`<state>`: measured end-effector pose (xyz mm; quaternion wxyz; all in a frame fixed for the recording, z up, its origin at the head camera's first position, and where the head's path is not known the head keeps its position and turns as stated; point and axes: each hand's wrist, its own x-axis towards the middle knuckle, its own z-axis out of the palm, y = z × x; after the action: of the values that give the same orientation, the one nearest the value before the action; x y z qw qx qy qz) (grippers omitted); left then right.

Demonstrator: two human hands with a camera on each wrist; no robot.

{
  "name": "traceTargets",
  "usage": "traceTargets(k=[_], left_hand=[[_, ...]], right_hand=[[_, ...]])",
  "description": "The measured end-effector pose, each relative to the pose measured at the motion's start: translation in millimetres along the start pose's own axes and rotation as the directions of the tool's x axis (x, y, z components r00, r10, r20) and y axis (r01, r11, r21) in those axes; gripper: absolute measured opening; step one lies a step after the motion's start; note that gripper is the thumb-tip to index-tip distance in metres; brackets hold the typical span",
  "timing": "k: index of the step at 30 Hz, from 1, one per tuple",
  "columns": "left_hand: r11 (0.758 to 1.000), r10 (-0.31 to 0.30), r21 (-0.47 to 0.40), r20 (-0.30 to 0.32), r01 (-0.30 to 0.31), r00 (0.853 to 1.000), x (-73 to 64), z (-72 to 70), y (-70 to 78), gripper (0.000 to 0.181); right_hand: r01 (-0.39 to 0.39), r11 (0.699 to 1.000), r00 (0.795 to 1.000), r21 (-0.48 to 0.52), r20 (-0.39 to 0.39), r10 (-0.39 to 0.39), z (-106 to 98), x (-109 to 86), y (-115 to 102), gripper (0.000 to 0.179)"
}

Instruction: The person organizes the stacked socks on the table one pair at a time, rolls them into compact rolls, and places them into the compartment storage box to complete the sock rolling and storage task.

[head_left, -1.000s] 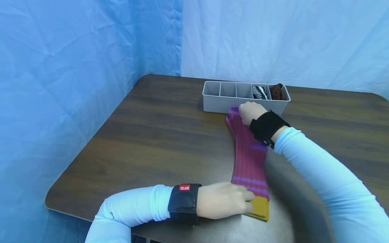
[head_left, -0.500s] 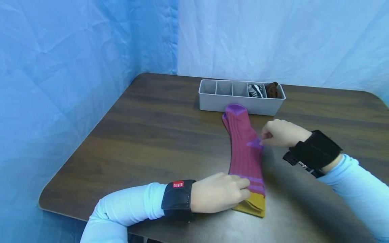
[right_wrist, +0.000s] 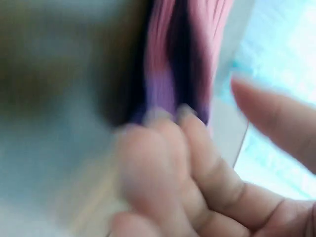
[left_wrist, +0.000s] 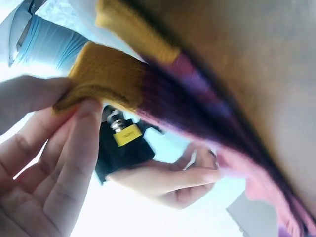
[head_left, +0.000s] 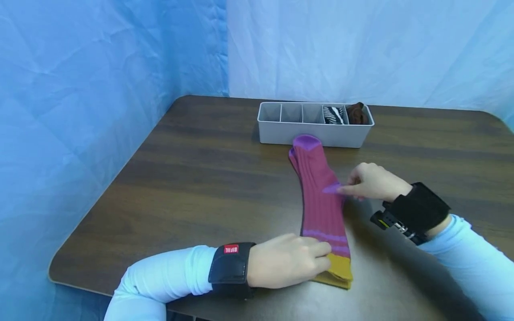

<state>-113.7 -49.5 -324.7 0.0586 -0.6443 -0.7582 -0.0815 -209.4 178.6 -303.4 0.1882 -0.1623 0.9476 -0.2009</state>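
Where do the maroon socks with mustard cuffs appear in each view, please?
Head: socks right of centre, from near the grey box down to the left hand.
Left wrist: socks slanting from upper left to lower right.
Right wrist: socks at upper middle, blurred.
Shared landmark: the right hand.

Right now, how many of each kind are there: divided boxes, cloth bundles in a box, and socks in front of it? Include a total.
Divided box: 1
Cloth bundles (black-and-white, brown): 2
Socks: 2
Total: 5
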Motion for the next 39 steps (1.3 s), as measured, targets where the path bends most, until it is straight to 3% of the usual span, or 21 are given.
traceTargets(k=[5, 8, 15, 21, 23, 26, 29, 32, 35, 39], left_hand=[[0.999, -0.002, 0.037, 0.121, -0.003, 0.993, 2.3, 5.0, 1.5, 0.014], [0.997, -0.011, 0.079, 0.166, -0.002, 0.986, 3.1, 7.1, 2.3, 0.013], [0.997, -0.015, 0.078, 0.201, 0.0, 0.979, 5.9, 4.8, 3.9, 0.013], [0.993, 0.007, 0.113, 0.245, -0.036, 0.969, 10.2, 6.0, 9.1, 0.013], [0.992, 0.003, 0.124, 0.248, -0.035, 0.969, 12.2, 8.0, 11.0, 0.014], [0.982, -0.025, 0.189, 0.225, -0.019, 0.974, 15.2, 10.9, 14.8, 0.012], [0.955, -0.059, 0.296, 0.19, 0.0, 0.98, 16.5, 13.2, 18.9, 0.01], [0.925, -0.085, 0.381, 0.175, 0.012, 0.981, 16.2, 13.7, 21.7, 0.01], [0.934, -0.113, 0.355, 0.193, 0.038, 0.975, 15.1, 11.4, 21.9, 0.01], [0.959, -0.152, 0.266, 0.204, 0.095, 0.967, 13.3, 6.4, 19.3, 0.005]], right_hand=[[0.036, 0.997, 0.989, -0.072, 0.146, -0.025, 18.2, -18.6, -14.3, 0.027], [0.083, 0.99, 0.984, -0.115, 0.169, -0.063, 29.4, -25.9, -22.8, 0.02], [0.149, 0.983, 0.982, -0.108, 0.137, -0.134, 27.3, -36.2, -31.2, 0.018], [0.124, 0.98, 0.987, -0.155, 0.119, -0.106, 40.1, -38.0, -26.7, 0.022], [0.106, 0.975, 0.993, -0.195, 0.075, -0.093, 43.0, -39.7, -26.0, 0.025], [0.138, 0.956, 0.989, -0.26, -0.007, -0.145, 44.8, -45.6, -28.8, 0.028], [0.266, 0.924, 0.961, -0.273, 0.001, -0.276, 48.2, -56.2, -34.1, 0.026], [0.42, 0.882, 0.908, -0.214, 0.108, -0.406, 55.6, -69.0, -38.1, 0.02], [0.476, 0.854, 0.878, -0.211, 0.174, -0.446, 65.0, -79.3, -41.0, 0.02], [0.5, 0.804, 0.863, -0.321, 0.111, -0.492, 79.0, -84.2, -43.3, 0.03]])
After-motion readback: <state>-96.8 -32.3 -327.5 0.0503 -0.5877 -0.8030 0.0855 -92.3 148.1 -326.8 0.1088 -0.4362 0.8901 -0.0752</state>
